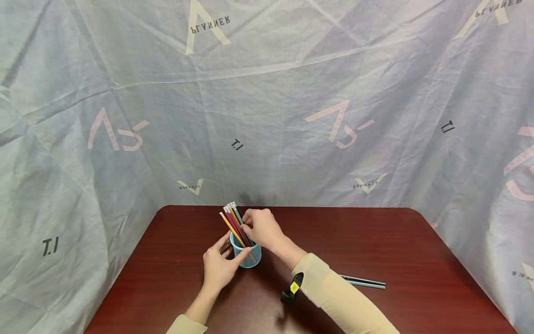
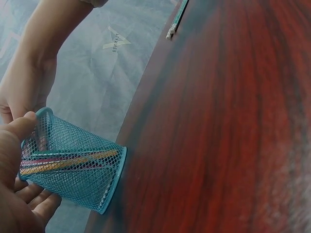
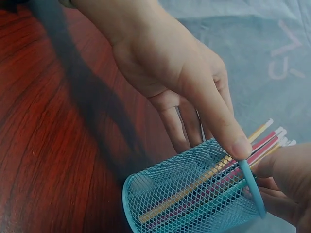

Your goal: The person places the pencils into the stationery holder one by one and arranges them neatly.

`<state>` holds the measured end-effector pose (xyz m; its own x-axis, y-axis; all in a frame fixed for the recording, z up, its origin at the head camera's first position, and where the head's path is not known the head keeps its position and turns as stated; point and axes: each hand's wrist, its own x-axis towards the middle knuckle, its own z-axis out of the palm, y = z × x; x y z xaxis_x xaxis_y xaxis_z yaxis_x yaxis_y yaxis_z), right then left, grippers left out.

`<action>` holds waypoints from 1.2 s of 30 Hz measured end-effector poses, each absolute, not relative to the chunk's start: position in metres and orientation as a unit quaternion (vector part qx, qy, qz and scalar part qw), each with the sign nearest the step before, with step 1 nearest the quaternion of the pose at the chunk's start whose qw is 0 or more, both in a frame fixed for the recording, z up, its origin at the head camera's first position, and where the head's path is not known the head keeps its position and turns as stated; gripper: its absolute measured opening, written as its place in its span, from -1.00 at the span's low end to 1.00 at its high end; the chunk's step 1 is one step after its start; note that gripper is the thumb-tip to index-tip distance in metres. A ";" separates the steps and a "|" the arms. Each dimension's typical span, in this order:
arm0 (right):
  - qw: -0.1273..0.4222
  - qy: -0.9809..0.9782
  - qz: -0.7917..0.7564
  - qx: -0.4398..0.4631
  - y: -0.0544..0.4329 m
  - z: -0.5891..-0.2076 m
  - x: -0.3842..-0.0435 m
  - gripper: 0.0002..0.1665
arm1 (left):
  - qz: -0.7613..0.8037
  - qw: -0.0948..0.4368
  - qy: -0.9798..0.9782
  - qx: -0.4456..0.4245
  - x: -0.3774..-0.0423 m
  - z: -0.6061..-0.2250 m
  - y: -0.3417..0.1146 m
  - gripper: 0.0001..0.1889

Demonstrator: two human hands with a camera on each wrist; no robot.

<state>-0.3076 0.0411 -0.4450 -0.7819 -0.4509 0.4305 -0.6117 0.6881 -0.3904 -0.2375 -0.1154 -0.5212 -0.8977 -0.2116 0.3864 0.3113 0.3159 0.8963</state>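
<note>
A light-blue mesh pencil cup (image 1: 249,260) stands on the table with several pencils (image 1: 232,222) leaning left in it, white eraser ends up. Yellow, dark red and green ones show. My left hand (image 1: 219,266) grips the cup from the left, its thumb at the rim in the right wrist view and its fingers round the far side. Over the cup's mouth, my right hand (image 1: 263,228) has curled fingers and pinches a green pencil (image 3: 214,201), seen through the mesh. That pencil's upper part is partly hidden by the right hand (image 3: 291,179).
Two more pencils (image 1: 367,282), greenish and dark, lie on the reddish-brown table (image 1: 167,260) to the right, partly behind the right sleeve (image 1: 338,297). A grey printed cloth (image 1: 267,116) hangs behind the table and along its sides.
</note>
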 end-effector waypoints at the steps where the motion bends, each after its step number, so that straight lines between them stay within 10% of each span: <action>1: 0.152 -0.907 0.264 0.292 0.040 -0.445 -0.307 -0.89 | -0.583 0.224 -0.780 -0.032 -0.237 -0.521 -0.115 -0.18; 18: 0.178 -0.894 0.285 0.296 0.058 -0.437 -0.304 -0.93 | -0.586 0.218 -0.780 -0.029 -0.237 -0.519 -0.116 -0.18; 36: 0.204 -0.907 0.249 0.271 0.197 -0.438 -0.295 -0.91 | -0.603 0.201 -0.772 -0.032 -0.240 -0.520 -0.119 -0.18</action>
<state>-0.2950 0.1968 -0.4385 -0.7698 -0.3896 0.5056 -0.5929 0.7298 -0.3404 -0.2396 -0.1191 -0.5196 -0.9169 -0.1938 0.3490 0.2916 0.2716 0.9171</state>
